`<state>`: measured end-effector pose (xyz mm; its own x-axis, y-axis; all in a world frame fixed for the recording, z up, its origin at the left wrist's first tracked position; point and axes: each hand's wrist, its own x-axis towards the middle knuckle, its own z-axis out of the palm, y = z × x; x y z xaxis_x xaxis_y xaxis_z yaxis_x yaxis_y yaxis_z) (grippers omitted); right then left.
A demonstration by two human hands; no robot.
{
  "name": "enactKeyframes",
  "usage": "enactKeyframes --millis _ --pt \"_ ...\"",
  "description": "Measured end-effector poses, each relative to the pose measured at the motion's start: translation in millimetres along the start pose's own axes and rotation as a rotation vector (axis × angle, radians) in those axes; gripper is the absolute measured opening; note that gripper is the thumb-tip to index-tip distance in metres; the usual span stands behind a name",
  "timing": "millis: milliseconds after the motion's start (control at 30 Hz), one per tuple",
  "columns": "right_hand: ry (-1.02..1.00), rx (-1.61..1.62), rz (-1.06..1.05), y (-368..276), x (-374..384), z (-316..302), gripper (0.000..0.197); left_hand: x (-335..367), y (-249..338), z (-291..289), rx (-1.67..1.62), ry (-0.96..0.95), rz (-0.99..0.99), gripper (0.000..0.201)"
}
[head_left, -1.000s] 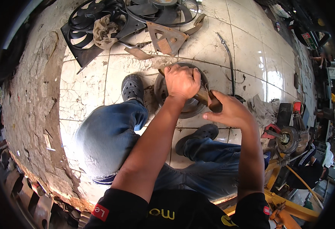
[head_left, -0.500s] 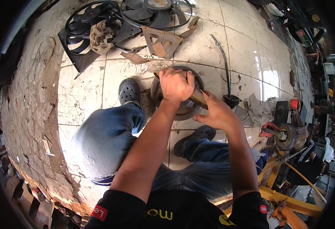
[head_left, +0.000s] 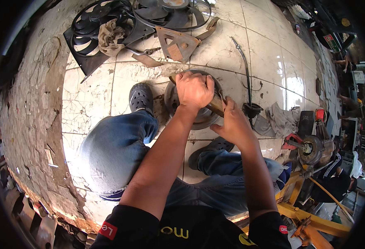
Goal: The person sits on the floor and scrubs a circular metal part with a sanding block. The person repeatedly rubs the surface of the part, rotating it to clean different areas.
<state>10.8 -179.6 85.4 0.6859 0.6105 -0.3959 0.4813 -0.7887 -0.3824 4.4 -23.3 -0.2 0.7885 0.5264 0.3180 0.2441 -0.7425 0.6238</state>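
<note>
A round grey metal brake drum [head_left: 173, 99] lies on the white tiled floor between my two feet. My left hand [head_left: 195, 89] is closed in a fist over the drum's top, gripping it. My right hand [head_left: 232, 124] holds a wooden handle [head_left: 216, 106] that slants across the drum's right side; its tool end is hidden under my left hand. My knees in blue jeans frame both arms.
Two black radiator fans [head_left: 107, 25] with a rag and rusty metal brackets [head_left: 176, 43] lie at the far side. A black cable with a cup [head_left: 251, 108], a grey rag [head_left: 278, 118] and a wheel hub [head_left: 311, 149] sit right. A yellow frame [head_left: 307, 216] stands lower right.
The whole view has shifted slightly as my head moved. My right hand has slid a little closer to the drum along the wooden handle. My left hand stays clamped on the drum.
</note>
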Motion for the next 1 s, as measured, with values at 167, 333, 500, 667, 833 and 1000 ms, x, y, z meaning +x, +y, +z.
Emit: enactKeyframes --millis 167,333,500,667,833,1000 --pt "-0.027 -0.092 0.023 -16 -10 -5 0.102 -2 -6 4 0.025 0.015 0.005 0.038" --pt "-0.002 -0.046 0.068 4 5 5 0.104 2 -1 2 0.041 -0.014 0.002 0.039" --pt "0.031 -0.158 0.010 -9 -13 2 0.111 0 -4 5 0.038 -0.024 -0.009 0.040" --pt "0.033 -0.011 0.066 1 -5 1 0.117 7 1 4 0.047 -0.045 -0.022 0.039" --pt "0.016 -0.198 0.035 -17 -18 0 0.114 6 3 0 0.053 -0.088 -0.033 0.039" --pt "-0.041 -0.084 0.098 -3 -2 -7 0.110 6 10 0 0.065 -0.104 -0.051 0.038"
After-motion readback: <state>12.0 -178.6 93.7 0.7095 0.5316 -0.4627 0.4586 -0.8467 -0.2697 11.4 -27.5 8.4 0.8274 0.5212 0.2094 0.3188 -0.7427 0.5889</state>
